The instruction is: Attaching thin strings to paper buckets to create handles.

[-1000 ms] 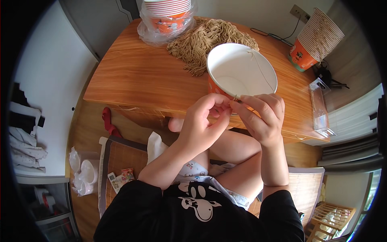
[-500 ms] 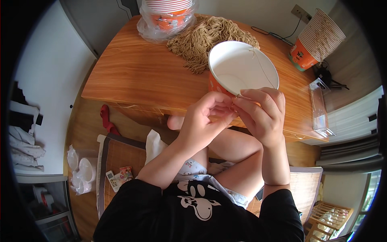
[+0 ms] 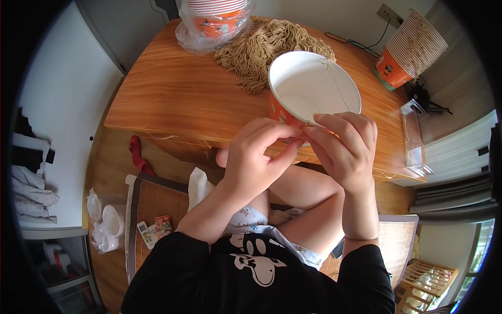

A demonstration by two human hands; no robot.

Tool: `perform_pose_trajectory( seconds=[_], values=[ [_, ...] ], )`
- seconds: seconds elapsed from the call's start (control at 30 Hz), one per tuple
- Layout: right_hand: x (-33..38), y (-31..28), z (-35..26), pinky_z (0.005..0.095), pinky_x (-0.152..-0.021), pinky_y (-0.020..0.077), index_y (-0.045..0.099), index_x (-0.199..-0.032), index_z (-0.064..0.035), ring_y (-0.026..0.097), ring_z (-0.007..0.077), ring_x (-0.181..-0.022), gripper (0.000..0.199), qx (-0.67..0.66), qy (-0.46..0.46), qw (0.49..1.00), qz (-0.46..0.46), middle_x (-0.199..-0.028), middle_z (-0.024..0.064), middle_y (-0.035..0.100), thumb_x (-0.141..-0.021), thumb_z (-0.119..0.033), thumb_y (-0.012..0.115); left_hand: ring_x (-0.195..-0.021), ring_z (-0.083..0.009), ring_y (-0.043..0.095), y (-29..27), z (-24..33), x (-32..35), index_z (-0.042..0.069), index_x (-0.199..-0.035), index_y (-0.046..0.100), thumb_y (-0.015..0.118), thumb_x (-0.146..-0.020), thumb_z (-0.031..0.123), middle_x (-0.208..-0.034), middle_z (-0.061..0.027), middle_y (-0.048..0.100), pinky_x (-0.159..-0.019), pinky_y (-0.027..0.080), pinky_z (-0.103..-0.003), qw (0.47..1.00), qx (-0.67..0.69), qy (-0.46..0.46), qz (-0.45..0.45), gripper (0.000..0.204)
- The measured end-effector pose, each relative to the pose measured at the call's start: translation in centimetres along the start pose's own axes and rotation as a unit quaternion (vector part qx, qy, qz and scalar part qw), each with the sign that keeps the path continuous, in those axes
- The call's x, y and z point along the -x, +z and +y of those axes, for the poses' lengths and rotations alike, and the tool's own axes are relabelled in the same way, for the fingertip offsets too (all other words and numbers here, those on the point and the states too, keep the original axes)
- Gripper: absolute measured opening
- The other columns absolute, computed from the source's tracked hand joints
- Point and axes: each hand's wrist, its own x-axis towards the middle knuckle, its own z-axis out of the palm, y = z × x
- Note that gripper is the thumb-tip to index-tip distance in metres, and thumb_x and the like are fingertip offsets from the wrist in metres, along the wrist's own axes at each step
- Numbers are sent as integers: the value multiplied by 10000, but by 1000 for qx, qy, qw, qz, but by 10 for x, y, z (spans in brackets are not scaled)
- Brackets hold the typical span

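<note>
A large paper bucket (image 3: 285,86), white inside and orange outside, stands tilted toward me at the table's front edge. A thin tan string (image 3: 340,90) hangs from the far part of its rim and runs across the opening toward my right hand. At the near rim, my right hand (image 3: 349,152) pinches the string between thumb and forefinger. My left hand (image 3: 256,157) meets it there, thumb and forefinger pressed together at the string's end. That end is mostly hidden by the fingertips. Behind the bucket lies a heap of tan strings (image 3: 274,49).
On the wooden table (image 3: 172,89), a plastic-wrapped stack of buckets (image 3: 214,23) stands at the back left. Another bucket stack (image 3: 410,52), draped with strings, is at the right, near a clear acrylic holder (image 3: 415,138). A remote control (image 3: 147,234) lies on the mat at lower left.
My left fingers have closed from a loose curl into a pinch, and that hand has shifted slightly left. My right hand has moved slightly right. The string looks straighter.
</note>
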Motion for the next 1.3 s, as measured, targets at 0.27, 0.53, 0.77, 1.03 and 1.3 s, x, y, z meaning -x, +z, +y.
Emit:
perform_pose_trajectory(
  seconds=[0.27,0.53,0.77,1.03,1.3],
  values=[
    [1,-1,0,330,-822,443,730,-937,-169,597,188,-966,240,-43,28,999,7,-1084,-42,679,-704,-179,785,-749,-240,646,2,3,-4,92,-875,701,792,-719,8,-803,-27,692,-656,506,-360,990,-115,81,33,199],
    [1,-2,0,345,-836,444,720,-939,-156,593,197,-973,235,-73,39,996,-17,-1083,-40,673,-712,-156,781,-736,-237,640,2,2,-6,92,-841,705,788,-708,6,-800,-25,694,-655,500,-356,991,-110,72,33,179],
    [2,-1,2,343,-840,441,714,-945,-151,592,200,-972,249,-80,46,996,-15,-1070,-33,670,-707,-168,786,-700,-217,622,5,1,-6,96,-856,709,793,-687,-13,-788,-13,684,-610,496,-329,983,-135,110,58,218],
    [6,2,4,325,-797,434,740,-906,-168,594,192,-945,214,-85,48,995,26,-1024,-42,678,-703,-209,796,-717,-224,627,6,0,-4,97,-856,698,783,-692,-19,-794,-15,680,-625,502,-332,986,-122,104,46,218],
    [11,9,4,321,-785,433,747,-954,-180,591,194,-940,251,-102,74,991,49,-1034,-40,677,-709,-209,796,-773,-239,651,8,-4,-3,47,-857,685,745,-743,-42,-833,-57,692,-692,505,-329,1000,0,22,8,157]
  ],
)
